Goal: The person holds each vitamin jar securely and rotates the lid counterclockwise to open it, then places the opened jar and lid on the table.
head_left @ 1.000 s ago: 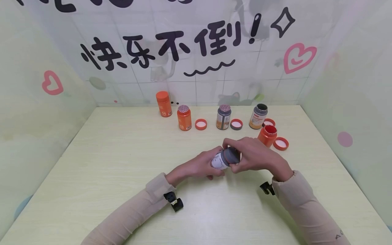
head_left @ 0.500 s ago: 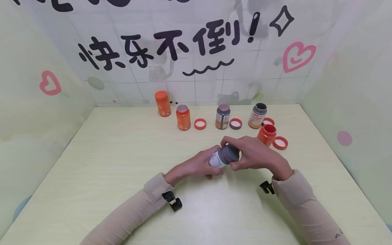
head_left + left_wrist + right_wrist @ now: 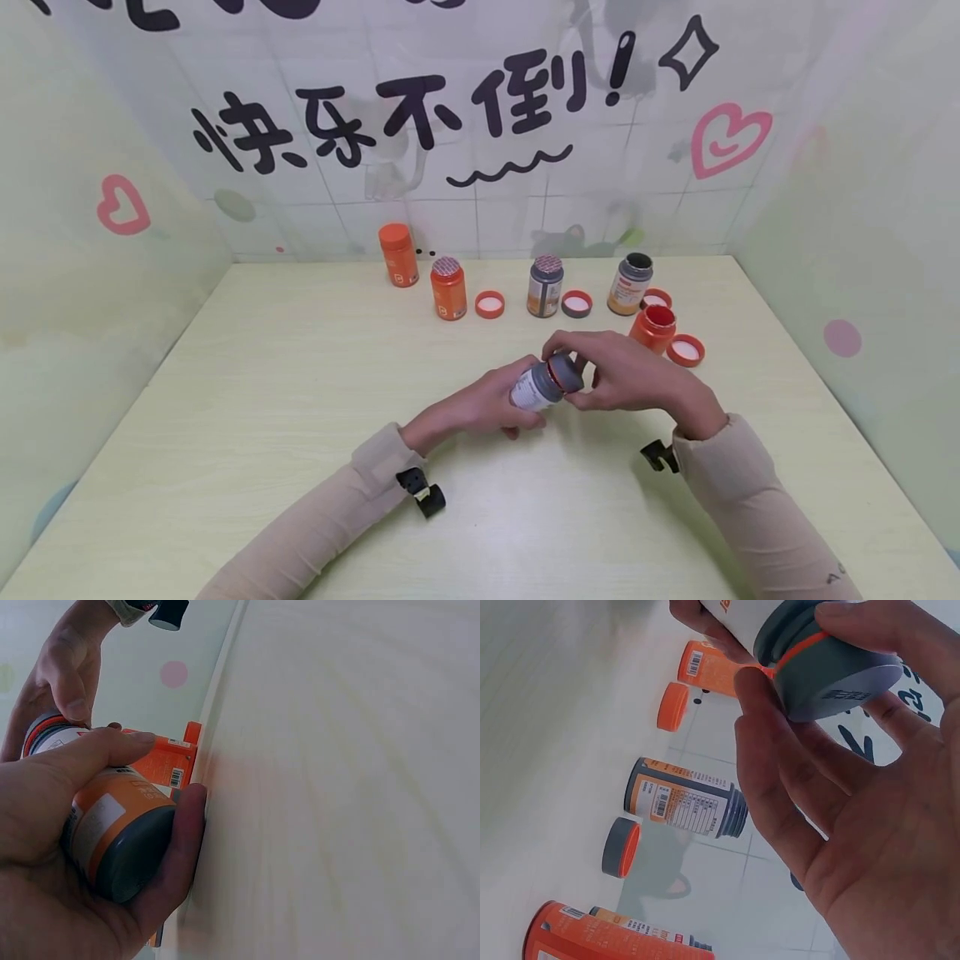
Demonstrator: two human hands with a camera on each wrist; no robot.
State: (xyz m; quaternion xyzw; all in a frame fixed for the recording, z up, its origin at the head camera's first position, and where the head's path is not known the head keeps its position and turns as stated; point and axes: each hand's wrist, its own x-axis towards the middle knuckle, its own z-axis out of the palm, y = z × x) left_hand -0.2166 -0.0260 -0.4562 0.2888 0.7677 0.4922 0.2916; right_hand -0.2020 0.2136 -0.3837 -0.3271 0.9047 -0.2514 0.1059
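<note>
In the head view my left hand (image 3: pixel 487 404) grips a dark grey bottle (image 3: pixel 531 393) with a white and orange label, tilted above the table. The fingers and thumb of my right hand (image 3: pixel 637 372) pinch its grey cap (image 3: pixel 567 372) at the upper right end. An orange-red ring shows where cap and neck meet. Seen from the right wrist, the cap (image 3: pixel 836 679) sits askew over the grey neck threads (image 3: pixel 780 637), thumb on one side and fingertips at the other. The left wrist view shows the bottle's dark base (image 3: pixel 135 859) cradled in the left palm.
Along the back stand a capped orange bottle (image 3: pixel 400 258), an orange one with a foil seal (image 3: pixel 449 290) and a sealed grey one (image 3: pixel 544 292). Further right are an uncovered grey bottle (image 3: pixel 630 287) and an uncovered orange one (image 3: pixel 652 331). Loose caps (image 3: pixel 490 305) lie beside them.
The right hand's fingers have loosened and shifted around the cap, and its wrist moved slightly right. A wider orange-red gap shows between cap and bottle. The left hand has barely moved.
</note>
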